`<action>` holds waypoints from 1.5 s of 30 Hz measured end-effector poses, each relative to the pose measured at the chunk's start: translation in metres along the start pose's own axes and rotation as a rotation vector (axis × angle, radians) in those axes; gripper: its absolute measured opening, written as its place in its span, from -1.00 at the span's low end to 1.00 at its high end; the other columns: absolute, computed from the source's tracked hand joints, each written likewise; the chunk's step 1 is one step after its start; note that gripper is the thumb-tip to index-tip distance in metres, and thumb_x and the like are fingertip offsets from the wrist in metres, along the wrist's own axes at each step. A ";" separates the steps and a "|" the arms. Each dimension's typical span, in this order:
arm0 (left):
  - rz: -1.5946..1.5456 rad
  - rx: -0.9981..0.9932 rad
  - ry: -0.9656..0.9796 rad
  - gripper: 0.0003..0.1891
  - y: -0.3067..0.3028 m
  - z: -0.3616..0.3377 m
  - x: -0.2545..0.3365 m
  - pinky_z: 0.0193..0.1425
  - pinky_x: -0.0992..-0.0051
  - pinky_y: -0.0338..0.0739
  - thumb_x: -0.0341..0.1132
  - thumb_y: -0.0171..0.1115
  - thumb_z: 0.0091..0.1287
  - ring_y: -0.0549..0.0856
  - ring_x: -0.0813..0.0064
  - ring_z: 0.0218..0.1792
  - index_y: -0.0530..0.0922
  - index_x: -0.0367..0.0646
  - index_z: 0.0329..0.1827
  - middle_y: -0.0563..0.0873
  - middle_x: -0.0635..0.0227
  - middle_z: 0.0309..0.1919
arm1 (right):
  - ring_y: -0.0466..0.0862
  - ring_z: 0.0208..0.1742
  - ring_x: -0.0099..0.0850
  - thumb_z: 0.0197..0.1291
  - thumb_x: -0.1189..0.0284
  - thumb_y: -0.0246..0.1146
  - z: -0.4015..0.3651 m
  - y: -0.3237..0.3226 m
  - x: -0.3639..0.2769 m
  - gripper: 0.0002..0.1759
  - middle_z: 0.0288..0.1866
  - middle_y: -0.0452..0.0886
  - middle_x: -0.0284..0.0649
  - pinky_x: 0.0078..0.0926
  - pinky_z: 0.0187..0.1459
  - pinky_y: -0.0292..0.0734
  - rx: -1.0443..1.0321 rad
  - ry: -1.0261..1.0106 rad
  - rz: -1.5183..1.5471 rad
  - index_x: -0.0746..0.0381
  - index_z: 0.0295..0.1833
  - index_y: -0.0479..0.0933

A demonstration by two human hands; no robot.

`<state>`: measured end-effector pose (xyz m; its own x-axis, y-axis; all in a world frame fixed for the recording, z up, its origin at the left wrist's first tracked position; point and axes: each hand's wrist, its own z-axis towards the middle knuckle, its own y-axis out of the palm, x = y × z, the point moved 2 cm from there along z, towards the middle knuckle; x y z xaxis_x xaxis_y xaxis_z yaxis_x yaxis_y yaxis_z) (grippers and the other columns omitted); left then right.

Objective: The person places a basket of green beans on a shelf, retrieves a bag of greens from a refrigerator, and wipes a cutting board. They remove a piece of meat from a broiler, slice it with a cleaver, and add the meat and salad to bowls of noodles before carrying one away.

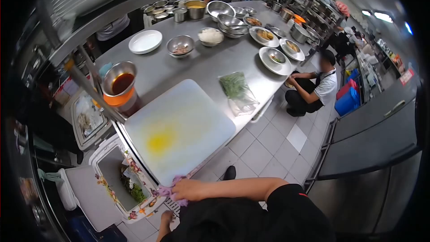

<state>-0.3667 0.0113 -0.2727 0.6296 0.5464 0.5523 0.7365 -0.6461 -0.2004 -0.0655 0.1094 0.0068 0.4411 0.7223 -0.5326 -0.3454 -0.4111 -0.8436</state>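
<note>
My right hand (189,190) is closed on a purple cloth (166,191) at the near edge of a white cutting board (197,116). A yellow stain (160,140) marks the board's surface. Lower down, away from the board, hangs my left hand (167,218), its fingers loosely curled with nothing visible in them. Beyond the board's far right side lies a plastic bag of green leaves (236,86). A white bin (101,165) with food scraps inside stands open below the board's left edge.
On the steel table (197,69) are an empty white plate (145,41), a bowl of red-brown liquid (122,83), a bowl of white food (210,36) and several plated dishes. A person (324,85) crouches at the right beside the table. A metal rail crosses above the table.
</note>
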 end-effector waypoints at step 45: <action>0.246 1.102 1.087 -0.76 0.077 -0.076 0.877 -0.21 0.49 0.45 -0.23 0.01 0.44 0.55 0.51 -0.39 0.52 -0.25 -0.13 0.61 0.25 -0.43 | 0.33 0.37 -0.16 -0.16 0.40 0.32 -0.278 -0.200 0.317 -0.49 0.31 0.42 -0.18 -0.08 0.38 0.15 0.174 -0.079 -0.004 0.09 0.06 0.55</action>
<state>0.2234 0.3994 0.2578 0.6415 -0.4556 0.6171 0.7634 0.3004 -0.5718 0.3735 0.2659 -0.0128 0.3788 0.7680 -0.5164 -0.4845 -0.3108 -0.8177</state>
